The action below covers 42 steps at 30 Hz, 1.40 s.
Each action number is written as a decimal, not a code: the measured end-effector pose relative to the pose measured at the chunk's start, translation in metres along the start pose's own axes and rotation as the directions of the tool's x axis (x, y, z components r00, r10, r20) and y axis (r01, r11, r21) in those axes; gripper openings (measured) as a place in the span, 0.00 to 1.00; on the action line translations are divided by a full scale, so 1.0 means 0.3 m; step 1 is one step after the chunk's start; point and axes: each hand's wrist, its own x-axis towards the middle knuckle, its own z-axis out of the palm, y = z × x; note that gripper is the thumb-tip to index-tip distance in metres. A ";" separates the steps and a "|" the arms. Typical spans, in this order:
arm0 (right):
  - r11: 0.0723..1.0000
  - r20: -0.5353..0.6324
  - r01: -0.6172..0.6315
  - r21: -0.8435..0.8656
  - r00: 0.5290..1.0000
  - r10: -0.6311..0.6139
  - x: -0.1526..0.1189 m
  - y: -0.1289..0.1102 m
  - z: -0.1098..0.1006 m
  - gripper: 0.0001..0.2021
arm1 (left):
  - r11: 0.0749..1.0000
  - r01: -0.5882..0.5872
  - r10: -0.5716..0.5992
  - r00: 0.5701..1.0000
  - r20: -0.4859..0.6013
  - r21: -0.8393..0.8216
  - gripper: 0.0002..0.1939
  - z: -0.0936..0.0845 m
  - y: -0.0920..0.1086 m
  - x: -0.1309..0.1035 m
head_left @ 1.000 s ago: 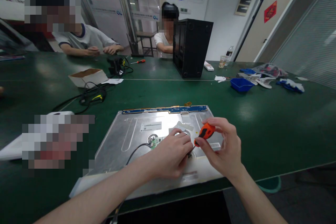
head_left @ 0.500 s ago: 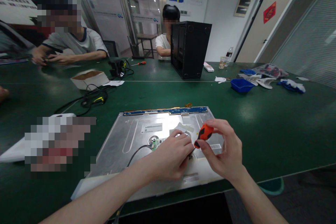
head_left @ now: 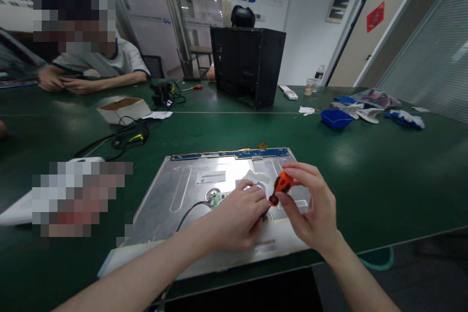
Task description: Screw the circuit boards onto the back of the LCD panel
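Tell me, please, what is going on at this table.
A person's right hand holds an orange-and-black screwdriver by its handle, tilted, pointing down toward a metal-backed panel on the green table. The left hand is over the panel, close beside the tool; whether it grips anything is hidden. Across the table, a co-worker is mostly hidden behind a black case.

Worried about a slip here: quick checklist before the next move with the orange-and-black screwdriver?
1. Right hand gripping orange-and-black screwdriver by its handle: ok.
2. Its tip seated: cannot tell, too small and partly hidden.
3. Left hand clear of the shaft: not ok, it's right beside it.
4. Thin black cable clear of left forearm: not ok, runs beneath.
5. Long blue circuit strip clear of both hands: ok.
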 end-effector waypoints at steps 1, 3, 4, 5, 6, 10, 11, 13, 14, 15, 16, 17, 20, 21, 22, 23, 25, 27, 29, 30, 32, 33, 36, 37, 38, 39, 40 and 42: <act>1.000 0.010 0.010 -0.027 1.000 -0.010 0.004 -0.003 -0.003 0.23 | 1.000 0.001 -0.001 1.000 -0.006 0.003 0.04 0.000 0.001 0.000; 0.998 0.042 0.019 -0.061 0.999 -0.017 0.008 -0.007 -0.006 0.22 | 1.000 0.008 -0.008 1.000 -0.011 0.005 0.06 -0.002 0.002 0.001; 0.998 0.058 0.018 -0.067 0.998 -0.014 0.008 -0.008 -0.006 0.22 | 1.000 0.012 -0.012 1.000 -0.011 0.004 0.06 -0.002 0.002 0.002; 0.998 0.064 0.012 -0.068 0.998 -0.008 0.008 -0.007 -0.004 0.22 | 1.000 0.016 -0.016 1.000 -0.008 0.001 0.06 -0.003 0.003 0.002; 0.998 0.059 0.004 -0.066 0.998 0.000 0.007 -0.006 -0.002 0.23 | 1.000 0.019 -0.019 1.000 -0.003 -0.004 0.07 -0.004 0.003 0.002; 0.998 -0.019 -0.032 -0.052 0.999 0.031 0.004 0.004 0.007 0.26 | 1.000 0.024 -0.024 0.999 0.021 -0.018 0.10 -0.004 0.001 0.002; 0.998 -0.033 -0.028 -0.052 0.999 0.027 0.005 0.005 0.008 0.26 | 1.000 0.024 -0.023 0.999 0.023 -0.018 0.10 -0.004 0.001 0.002; 0.998 -0.039 -0.010 -0.069 0.999 0.008 0.009 0.002 0.005 0.24 | 1.000 0.021 -0.020 1.000 0.015 -0.017 0.08 -0.004 0.001 0.001; 0.996 -0.033 0.000 -0.085 0.999 -0.003 0.012 -0.001 0.003 0.24 | 1.000 0.019 -0.019 1.000 0.007 -0.015 0.07 -0.003 0.001 0.001; 0.995 -0.021 0.007 -0.100 1.000 -0.009 0.014 -0.005 0.001 0.23 | 1.000 0.017 -0.017 1.000 -0.001 -0.012 0.05 -0.004 0.002 0.001; 0.994 -0.008 0.011 -0.111 1.000 -0.012 0.016 -0.008 -0.001 0.23 | 1.000 0.017 -0.017 1.000 -0.009 -0.008 0.04 -0.004 0.003 0.001; 0.993 0.008 0.011 -0.117 1.000 -0.010 0.016 -0.011 -0.003 0.23 | 1.000 0.019 -0.019 1.000 -0.014 -0.005 0.03 -0.005 0.005 0.001; 0.995 0.041 0.000 -0.100 0.999 0.004 0.012 -0.012 -0.004 0.23 | 1.000 0.026 -0.026 1.000 -0.008 -0.001 0.04 -0.007 0.007 0.002; 0.996 0.040 -0.009 -0.090 0.999 0.013 0.009 -0.010 -0.003 0.24 | 1.000 0.028 -0.028 1.000 -0.001 -0.003 0.05 -0.008 0.007 0.002; 0.997 0.031 -0.020 -0.081 0.999 0.023 0.006 -0.007 -0.002 0.24 | 1.000 0.030 -0.030 1.000 0.007 -0.008 0.07 -0.009 0.007 0.002; 0.997 0.018 -0.032 -0.071 0.999 0.033 0.003 -0.004 0.000 0.25 | 0.999 0.033 -0.032 0.999 0.014 -0.015 0.08 -0.009 0.006 0.002; 0.998 -0.008 -0.033 -0.054 0.999 0.032 0.001 0.002 0.002 0.26 | 0.999 0.035 -0.035 0.999 0.024 -0.029 0.09 -0.009 0.004 0.002; 0.999 -0.019 -0.004 -0.052 1.000 0.003 0.003 0.004 0.003 0.26 | 0.999 0.032 -0.031 0.999 0.023 -0.034 0.07 -0.008 0.003 0.002; 0.997 -0.012 0.022 -0.072 1.000 -0.023 0.008 0.002 0.001 0.24 | 0.999 0.029 -0.029 1.000 0.012 -0.027 0.05 -0.007 0.003 0.002; 0.996 -0.003 0.024 -0.084 1.000 -0.024 0.011 -0.001 -0.001 0.24 | 0.999 0.030 -0.030 1.000 0.006 -0.023 0.05 -0.007 0.003 0.002; 0.995 0.028 0.016 -0.101 1.000 -0.013 0.016 -0.008 -0.005 0.23 | 0.999 0.030 -0.030 1.000 -0.003 -0.016 0.05 -0.007 0.003 0.002; 0.995 0.045 0.013 -0.101 0.999 -0.009 0.018 -0.010 -0.007 0.23 | 0.999 0.030 -0.030 1.000 -0.005 -0.012 0.05 -0.008 0.003 0.002; 0.997 0.058 0.011 -0.082 0.998 -0.006 0.017 -0.011 -0.010 0.23 | 1.000 0.024 -0.024 1.000 0.003 -0.006 0.06 -0.008 0.002 0.002; 0.997 0.048 0.004 -0.074 0.999 0.000 0.015 -0.010 -0.010 0.23 | 1.000 0.022 -0.022 1.000 0.007 -0.007 0.06 -0.008 0.001 0.002; 0.998 0.033 -0.009 -0.064 0.999 0.011 0.012 -0.008 -0.009 0.23 | 1.000 0.021 -0.020 1.000 0.010 -0.011 0.07 -0.007 0.001 0.002; 0.998 0.017 -0.023 -0.053 1.000 0.024 0.008 -0.005 -0.006 0.23 | 1.000 0.020 -0.020 1.000 0.011 -0.016 0.07 -0.007 0.000 0.001; 0.999 -0.003 -0.037 -0.039 0.999 0.037 0.003 -0.002 -0.003 0.24 | 1.000 0.019 -0.019 1.000 0.011 -0.021 0.07 -0.006 -0.001 0.001; 0.999 -0.041 -0.054 0.003 0.998 0.054 -0.006 0.002 0.004 0.27 | 0.999 0.020 -0.020 1.000 0.009 -0.027 0.07 -0.006 -0.001 0.001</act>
